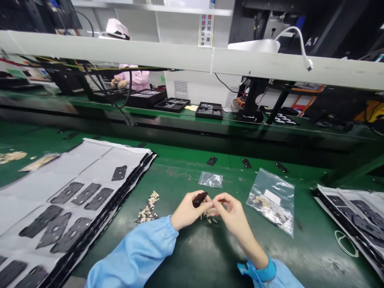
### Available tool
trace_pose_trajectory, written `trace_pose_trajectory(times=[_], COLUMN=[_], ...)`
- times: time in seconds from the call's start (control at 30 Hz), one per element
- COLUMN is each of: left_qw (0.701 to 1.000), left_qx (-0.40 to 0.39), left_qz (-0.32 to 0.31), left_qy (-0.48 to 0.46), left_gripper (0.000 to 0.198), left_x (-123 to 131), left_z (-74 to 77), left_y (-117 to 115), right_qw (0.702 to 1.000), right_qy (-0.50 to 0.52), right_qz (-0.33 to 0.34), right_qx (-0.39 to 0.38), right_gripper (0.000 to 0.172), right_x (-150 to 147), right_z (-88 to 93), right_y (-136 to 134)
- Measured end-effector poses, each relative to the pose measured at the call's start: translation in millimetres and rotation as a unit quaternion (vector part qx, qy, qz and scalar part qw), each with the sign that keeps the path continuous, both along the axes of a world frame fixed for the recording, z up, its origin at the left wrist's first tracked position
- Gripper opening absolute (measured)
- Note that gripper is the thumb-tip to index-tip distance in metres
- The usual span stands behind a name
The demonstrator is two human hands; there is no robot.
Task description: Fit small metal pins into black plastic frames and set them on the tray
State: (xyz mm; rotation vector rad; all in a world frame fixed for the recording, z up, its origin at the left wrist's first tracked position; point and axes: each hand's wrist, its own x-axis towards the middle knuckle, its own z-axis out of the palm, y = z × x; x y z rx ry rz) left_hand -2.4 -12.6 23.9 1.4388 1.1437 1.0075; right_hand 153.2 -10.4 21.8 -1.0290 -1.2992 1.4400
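Observation:
My left hand is closed on a small dark plate, which sticks up between thumb and fingers. Close against it, my right hand pinches with thumb and forefinger at the plate's edge; whatever lies in that pinch is too small to make out. Under both hands a few small beige pieces lie on the green table. A loose pile of beige and black pieces is left of my left hand. To the right rests a clear zip bag with similar pieces inside.
A padded white sheet at left carries several dark plates; another tray of them stands at right. A small clear bag, three plates and a rubber band lie about. Behind the shelf sits a person in pink.

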Motion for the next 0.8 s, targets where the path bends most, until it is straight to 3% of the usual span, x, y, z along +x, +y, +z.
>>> trace_pose_trajectory(times=[0.17,0.43,0.8], left_qw=[0.999,0.999,0.997], left_qx=[-0.021,-0.037,-0.045], left_qz=[-0.009,-0.016,0.062], left_qy=[-0.024,-0.035,-0.024], left_gripper=[0.018,0.02,0.02], left_x=[-12,-18,-20], left_z=[1.2,-3.6,-5.9], left_y=[3,4,4], right_qw=[0.996,0.991,0.994], right_qy=[0.034,0.043,0.072], right_qz=[0.053,0.082,0.024], right_qx=[-0.07,-0.098,-0.081], right_gripper=[0.021,0.021,0.022], right_x=[-5,-3,-6], right_z=[0.9,-4.5,-20.5], right_y=[10,18,14])
